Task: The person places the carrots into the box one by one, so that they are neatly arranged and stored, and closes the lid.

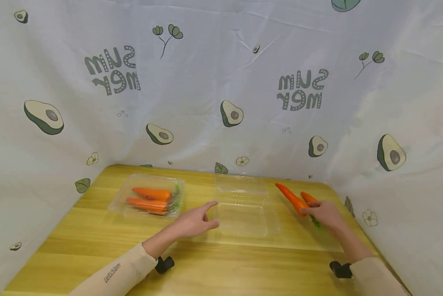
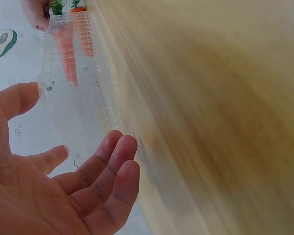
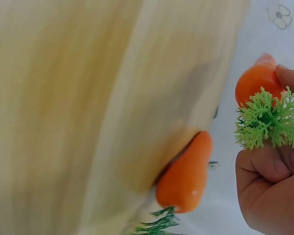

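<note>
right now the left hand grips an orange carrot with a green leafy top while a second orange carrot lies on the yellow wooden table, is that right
Not quite: the right hand grips the orange carrot with a green leafy top, as the head view shows; the left hand holds nothing. The second orange carrot does lie on the yellow wooden table.

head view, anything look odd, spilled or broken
Only the "summer" lettering on the curtain: it reads backwards, while the print on the left sleeve reads normally, so perhaps the curtain hangs wrong side out. No spill shows, nor damage to the carrots or boxes.
</note>
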`<state>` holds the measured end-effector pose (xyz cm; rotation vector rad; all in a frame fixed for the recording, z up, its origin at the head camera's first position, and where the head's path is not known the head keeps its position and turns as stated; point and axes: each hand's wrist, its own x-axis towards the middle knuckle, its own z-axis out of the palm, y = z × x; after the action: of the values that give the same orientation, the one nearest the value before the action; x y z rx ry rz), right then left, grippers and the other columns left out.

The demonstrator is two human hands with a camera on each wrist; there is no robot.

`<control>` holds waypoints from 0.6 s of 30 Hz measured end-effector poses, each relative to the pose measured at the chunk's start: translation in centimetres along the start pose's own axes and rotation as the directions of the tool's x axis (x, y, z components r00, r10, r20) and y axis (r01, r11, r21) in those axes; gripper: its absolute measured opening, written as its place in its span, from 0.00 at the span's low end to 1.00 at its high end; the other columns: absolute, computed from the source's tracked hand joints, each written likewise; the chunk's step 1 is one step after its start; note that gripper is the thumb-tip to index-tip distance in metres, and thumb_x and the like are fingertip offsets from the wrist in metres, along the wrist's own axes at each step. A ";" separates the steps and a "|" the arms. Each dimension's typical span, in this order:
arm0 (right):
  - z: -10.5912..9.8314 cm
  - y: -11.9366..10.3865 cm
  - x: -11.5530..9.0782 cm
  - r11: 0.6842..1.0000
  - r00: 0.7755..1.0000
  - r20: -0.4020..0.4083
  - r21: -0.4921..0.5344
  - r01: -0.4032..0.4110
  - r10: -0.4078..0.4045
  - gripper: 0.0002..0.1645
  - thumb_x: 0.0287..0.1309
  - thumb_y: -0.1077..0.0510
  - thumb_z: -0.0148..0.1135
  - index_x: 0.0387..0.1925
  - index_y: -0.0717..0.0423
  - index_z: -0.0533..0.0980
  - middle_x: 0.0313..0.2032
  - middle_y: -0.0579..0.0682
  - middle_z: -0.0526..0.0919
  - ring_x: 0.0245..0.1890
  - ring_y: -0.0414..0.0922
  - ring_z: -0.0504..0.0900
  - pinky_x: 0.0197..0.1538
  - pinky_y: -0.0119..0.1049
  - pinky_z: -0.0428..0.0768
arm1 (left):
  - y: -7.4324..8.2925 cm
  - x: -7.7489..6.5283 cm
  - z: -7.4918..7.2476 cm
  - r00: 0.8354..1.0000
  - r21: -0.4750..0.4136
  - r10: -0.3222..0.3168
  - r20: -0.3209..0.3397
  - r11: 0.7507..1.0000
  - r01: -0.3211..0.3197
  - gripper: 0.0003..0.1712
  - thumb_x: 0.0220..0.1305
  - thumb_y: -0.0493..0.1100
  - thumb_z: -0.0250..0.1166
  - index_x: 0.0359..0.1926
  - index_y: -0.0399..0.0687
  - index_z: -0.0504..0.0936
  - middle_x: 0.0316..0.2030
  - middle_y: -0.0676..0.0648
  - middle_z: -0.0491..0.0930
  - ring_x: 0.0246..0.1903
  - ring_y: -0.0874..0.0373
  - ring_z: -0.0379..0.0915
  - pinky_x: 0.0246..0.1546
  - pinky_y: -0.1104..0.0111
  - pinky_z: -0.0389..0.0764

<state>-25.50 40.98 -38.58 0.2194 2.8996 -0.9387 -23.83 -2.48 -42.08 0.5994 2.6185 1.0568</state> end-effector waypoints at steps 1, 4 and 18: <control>-0.1 -0.3 -0.1 1.000 1.000 0.006 0.007 0.011 -0.011 0.43 0.62 0.44 0.68 0.62 0.77 0.71 0.62 0.78 0.70 0.52 0.63 0.75 0.49 0.49 0.78 | 0.0 0.0 0.0 1.000 -0.001 0.000 0.000 1.000 0.000 0.42 0.68 0.60 0.64 0.78 0.59 0.59 0.34 0.54 0.79 0.26 0.57 0.73 0.25 0.63 0.73; -0.2 -1.4 -0.6 0.999 0.999 0.017 -0.006 0.051 -0.051 0.42 0.62 0.44 0.69 0.61 0.78 0.72 0.61 0.78 0.71 0.50 0.61 0.76 0.44 0.42 0.77 | 0.0 -0.3 0.0 1.000 0.001 0.004 -0.003 1.000 -0.004 0.42 0.68 0.60 0.64 0.78 0.59 0.59 0.34 0.54 0.79 0.27 0.58 0.73 0.26 0.63 0.73; -1.1 -3.5 -0.9 0.985 0.983 0.080 -0.035 0.166 -0.163 0.41 0.60 0.43 0.69 0.62 0.73 0.74 0.66 0.72 0.70 0.55 0.60 0.75 0.42 0.37 0.74 | 0.4 -0.3 0.0 1.000 -0.016 -0.005 0.006 1.000 0.005 0.43 0.68 0.59 0.64 0.78 0.56 0.59 0.33 0.53 0.80 0.26 0.58 0.74 0.24 0.63 0.74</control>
<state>-25.23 38.73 -35.52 -0.0599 2.8978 -0.8867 -23.50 -2.39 -41.78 0.5908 2.6024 1.0724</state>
